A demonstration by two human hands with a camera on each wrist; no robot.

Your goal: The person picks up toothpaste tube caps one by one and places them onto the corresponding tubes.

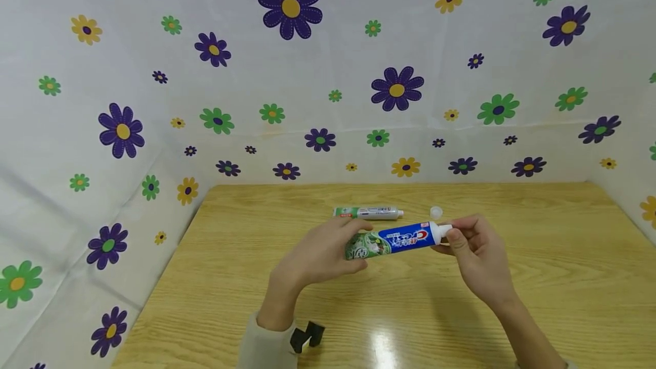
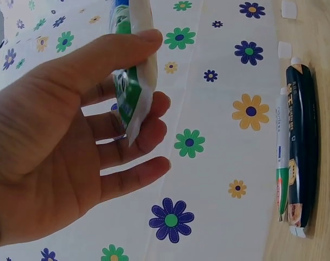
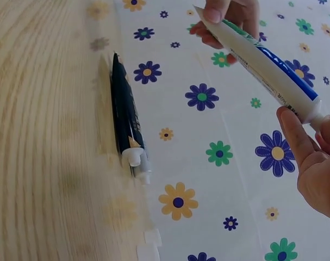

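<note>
My left hand (image 1: 323,249) holds a blue, green and white Crest toothpaste tube (image 1: 405,239) by its flat tail end, thumb on one side and fingers on the other. At the tube's other end, my right hand (image 1: 479,255) pinches the white cap (image 1: 443,230) between thumb and fingers. The tube is raised over the table, its cap end tilted slightly up in the head view. In the left wrist view, the crimped tail (image 2: 133,117) shows between thumb and fingers. The right wrist view shows the tube's white side, with a right fingertip touching it near the cap.
A thin white and green toothpaste tube (image 1: 376,213) lies toward the back of the wooden table (image 1: 246,300). Beside it lies a dark tube (image 2: 302,147), hidden in the head view. A round white cap (image 1: 436,212) sits nearby. Flowered cloth (image 1: 328,56) hangs behind the table.
</note>
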